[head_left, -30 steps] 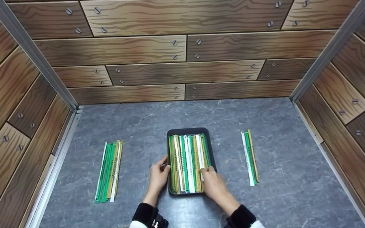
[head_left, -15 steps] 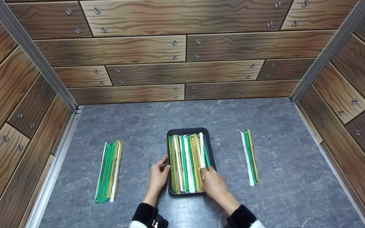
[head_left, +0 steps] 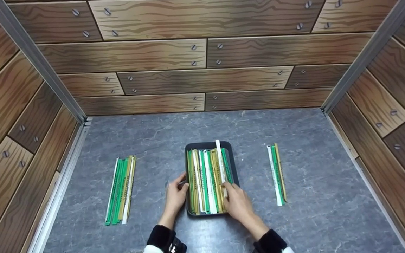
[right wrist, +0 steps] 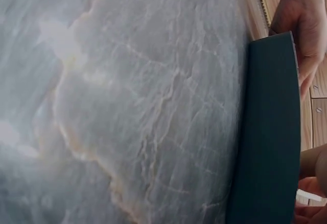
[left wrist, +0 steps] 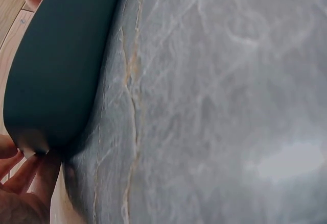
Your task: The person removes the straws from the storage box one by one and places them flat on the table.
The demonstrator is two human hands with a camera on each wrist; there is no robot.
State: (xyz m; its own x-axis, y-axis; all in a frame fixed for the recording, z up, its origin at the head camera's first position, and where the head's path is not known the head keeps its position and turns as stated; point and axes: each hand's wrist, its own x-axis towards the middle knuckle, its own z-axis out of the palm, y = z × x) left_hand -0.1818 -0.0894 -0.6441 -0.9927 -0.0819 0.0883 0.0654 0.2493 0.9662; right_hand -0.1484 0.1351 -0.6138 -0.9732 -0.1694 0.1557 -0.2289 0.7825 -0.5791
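A dark rectangular tray [head_left: 236, 172] holds a row of long thin printed sticks in green, white and gold, lying side by side. My left hand [head_left: 175, 196] grips the tray's left edge, thumb by the rim; the left wrist view shows its fingers [left wrist: 38, 175] against the outer wall. Over the right part of the row, my right hand [head_left: 239, 203] pinches the near part of a white stick [head_left: 219, 154]. Its far end sticks up above the others, close to the tray's far rim. In the right wrist view, a white tip [right wrist: 309, 196] shows between the fingers.
Left of the tray lies a bundle of green, gold and white sticks [head_left: 120, 191] on the grey marbled surface [head_left: 153, 137]. A smaller group of sticks [head_left: 276, 175] lies to the right. Wood-patterned walls [head_left: 202, 56] enclose the back and sides.
The white stick has risen out of the row, its far end shifting away and to the left. My right hand's fingers have changed their hold slightly. The left hand and tray stay put.
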